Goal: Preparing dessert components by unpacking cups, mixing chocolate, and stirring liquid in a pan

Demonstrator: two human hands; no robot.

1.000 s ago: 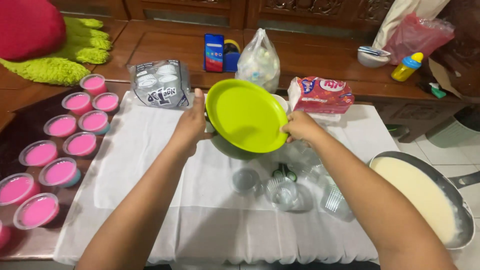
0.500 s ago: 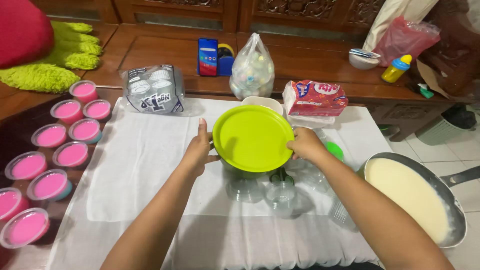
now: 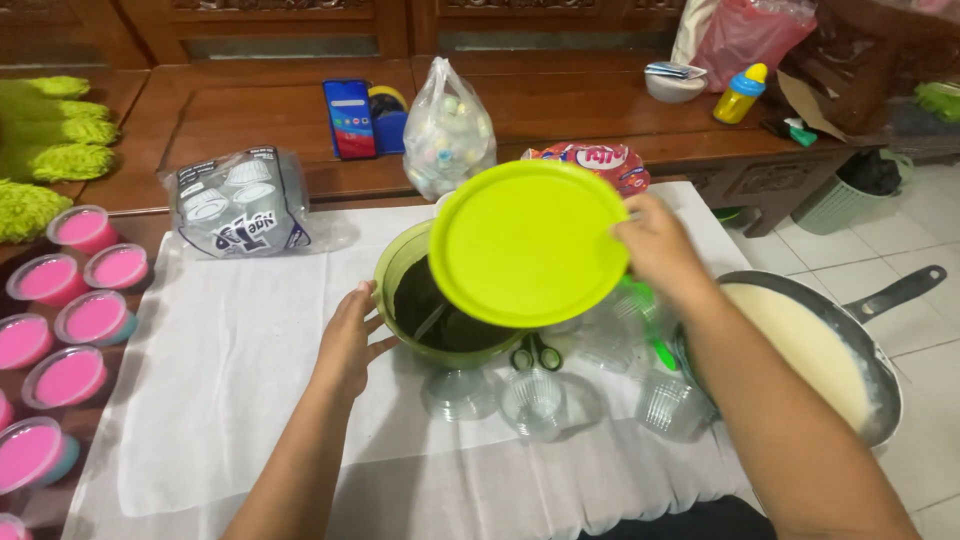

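Lime-green plastic made up both parts in hand: your right hand was clamped on the rim of the round lid, fingers over the top edge, holding it tilted above the mouth of the matching tub. Your left hand lay open with the fingers spread against the tub's outer wall, steadying it on the white cloth. The tub stood near the middle of that cloth, between the bag of plastic cups and the pan of pale batter.

By my judgement, the step in hand was uncovering the tub, with the lid lifted clear but not yet put down. The next move would call for a bare patch of cloth to rest the lid on, and care with the empty clear cups standing close in front of the tub.

Several things could not be confirmed. You hid most of the tub's opening behind the lid; the contents read as dark, with what may have been a utensil handle inside, but I could not tell what either was. A pair of scissors showed only partly under the tub's edge. The pink filled cups at the left were cut off by the frame, so their count stood unknown.
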